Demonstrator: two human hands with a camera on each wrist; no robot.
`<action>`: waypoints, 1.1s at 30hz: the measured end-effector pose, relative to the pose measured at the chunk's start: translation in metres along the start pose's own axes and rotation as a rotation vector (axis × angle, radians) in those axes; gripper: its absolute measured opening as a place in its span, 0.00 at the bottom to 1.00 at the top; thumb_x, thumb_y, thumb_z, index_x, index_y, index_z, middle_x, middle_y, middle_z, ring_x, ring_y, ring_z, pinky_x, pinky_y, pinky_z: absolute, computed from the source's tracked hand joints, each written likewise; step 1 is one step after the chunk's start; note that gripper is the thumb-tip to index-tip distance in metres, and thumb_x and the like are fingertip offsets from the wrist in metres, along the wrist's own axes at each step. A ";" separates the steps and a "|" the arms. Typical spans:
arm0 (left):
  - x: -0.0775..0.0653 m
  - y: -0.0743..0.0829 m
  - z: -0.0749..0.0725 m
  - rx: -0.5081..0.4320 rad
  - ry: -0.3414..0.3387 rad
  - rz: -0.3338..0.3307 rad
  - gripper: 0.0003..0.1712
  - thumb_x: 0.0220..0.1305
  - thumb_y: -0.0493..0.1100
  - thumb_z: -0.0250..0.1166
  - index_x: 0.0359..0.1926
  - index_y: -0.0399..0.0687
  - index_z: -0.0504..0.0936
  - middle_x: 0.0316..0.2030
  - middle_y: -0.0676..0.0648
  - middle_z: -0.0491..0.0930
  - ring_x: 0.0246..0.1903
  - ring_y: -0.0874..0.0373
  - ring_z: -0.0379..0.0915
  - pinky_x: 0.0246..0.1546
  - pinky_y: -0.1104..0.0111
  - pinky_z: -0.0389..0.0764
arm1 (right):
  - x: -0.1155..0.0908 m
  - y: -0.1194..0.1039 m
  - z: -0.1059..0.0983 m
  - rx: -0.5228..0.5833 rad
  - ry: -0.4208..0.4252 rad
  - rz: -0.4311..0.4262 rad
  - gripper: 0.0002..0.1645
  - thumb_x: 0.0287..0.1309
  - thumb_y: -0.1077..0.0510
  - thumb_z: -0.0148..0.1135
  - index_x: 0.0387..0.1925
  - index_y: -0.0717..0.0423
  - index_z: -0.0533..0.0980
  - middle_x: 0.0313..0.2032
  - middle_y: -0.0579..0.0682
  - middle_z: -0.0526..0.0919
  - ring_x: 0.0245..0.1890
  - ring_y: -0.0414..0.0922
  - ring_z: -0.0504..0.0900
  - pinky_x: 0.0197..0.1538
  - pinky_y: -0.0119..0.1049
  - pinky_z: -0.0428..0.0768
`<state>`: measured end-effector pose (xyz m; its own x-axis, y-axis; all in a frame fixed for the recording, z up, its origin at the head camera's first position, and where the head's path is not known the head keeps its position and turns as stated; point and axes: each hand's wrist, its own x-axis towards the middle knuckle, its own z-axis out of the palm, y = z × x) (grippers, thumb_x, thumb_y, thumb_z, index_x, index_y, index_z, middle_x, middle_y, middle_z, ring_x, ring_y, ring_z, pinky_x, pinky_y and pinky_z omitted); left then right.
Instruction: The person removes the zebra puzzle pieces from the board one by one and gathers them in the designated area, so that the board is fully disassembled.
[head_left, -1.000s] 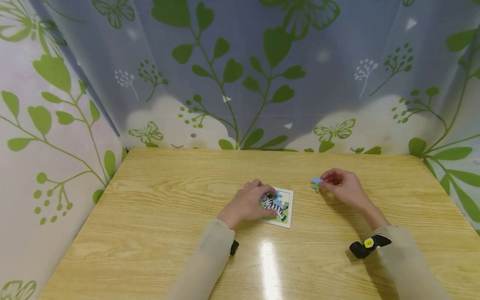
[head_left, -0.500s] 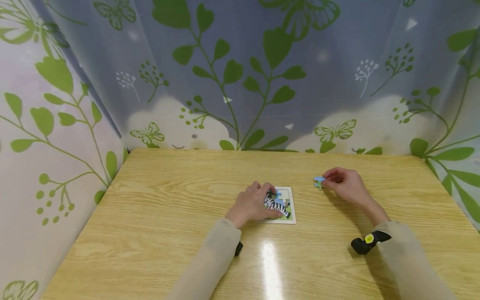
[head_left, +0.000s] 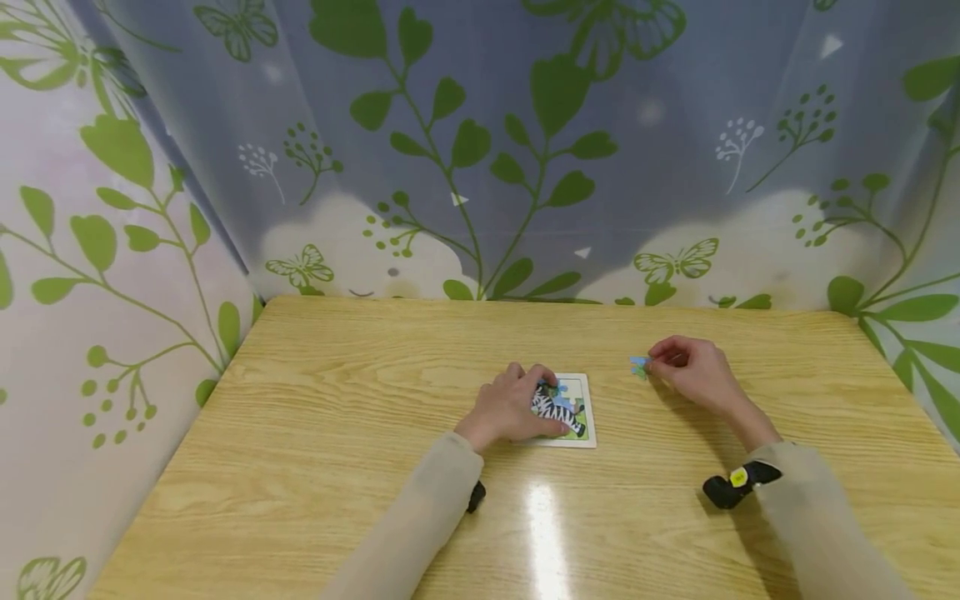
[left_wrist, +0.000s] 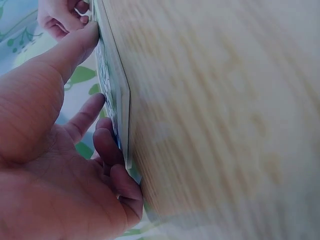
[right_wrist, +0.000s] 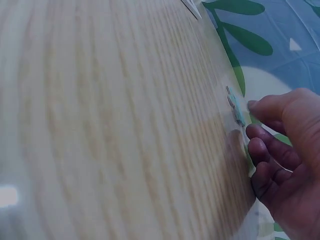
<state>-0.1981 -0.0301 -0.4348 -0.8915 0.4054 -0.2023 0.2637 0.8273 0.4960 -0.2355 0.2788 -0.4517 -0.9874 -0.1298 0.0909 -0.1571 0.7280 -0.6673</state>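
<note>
My left hand (head_left: 512, 407) holds a small square jigsaw puzzle with a zebra picture (head_left: 555, 408) and a white border. Its thumb and index finger lie on the picture; in the left wrist view other fingers curl at the edge of the puzzle board (left_wrist: 117, 95). My hand hides the picture's left part. A pale gap shows at the picture's upper right. To the right, my right hand (head_left: 693, 371) pinches a blue and green jigsaw piece (head_left: 639, 366) at its right side, low over the table. In the right wrist view, the piece (right_wrist: 235, 107) appears edge-on beside the curled fingers.
Both hands work on a wood-grain table (head_left: 337, 417). A curtain with leaf and butterfly prints (head_left: 480, 167) hangs along its back edge, and another printed cloth (head_left: 112, 333) on the left. A bright reflection lies on the near tabletop.
The left hand and the puzzle have shifted slightly right, and the board has turned a little straighter. The jigsaw piece at the right hand has turned and shows a narrower outline.
</note>
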 end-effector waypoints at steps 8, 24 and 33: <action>0.000 -0.002 0.001 -0.027 0.005 0.000 0.39 0.55 0.65 0.74 0.65 0.67 0.71 0.51 0.47 0.71 0.43 0.55 0.65 0.47 0.60 0.66 | -0.012 -0.015 0.007 0.006 -0.038 -0.049 0.14 0.69 0.49 0.65 0.44 0.56 0.83 0.38 0.54 0.87 0.36 0.45 0.82 0.35 0.33 0.78; 0.002 0.001 -0.001 -0.028 -0.013 -0.034 0.40 0.55 0.66 0.74 0.66 0.67 0.71 0.50 0.47 0.70 0.43 0.55 0.65 0.44 0.63 0.64 | -0.025 -0.051 0.038 0.073 -0.150 -0.222 0.08 0.64 0.56 0.70 0.42 0.55 0.84 0.33 0.47 0.85 0.33 0.37 0.80 0.35 0.31 0.80; 0.001 0.001 -0.001 -0.031 -0.013 -0.033 0.39 0.55 0.66 0.74 0.66 0.67 0.71 0.51 0.47 0.70 0.44 0.54 0.65 0.44 0.63 0.63 | -0.025 -0.056 0.052 0.078 -0.188 -0.266 0.09 0.59 0.60 0.73 0.42 0.55 0.84 0.33 0.46 0.86 0.33 0.35 0.79 0.36 0.30 0.79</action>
<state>-0.1995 -0.0294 -0.4337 -0.8947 0.3829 -0.2298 0.2222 0.8281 0.5147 -0.2010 0.2065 -0.4549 -0.8898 -0.4356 0.1360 -0.3993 0.5989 -0.6941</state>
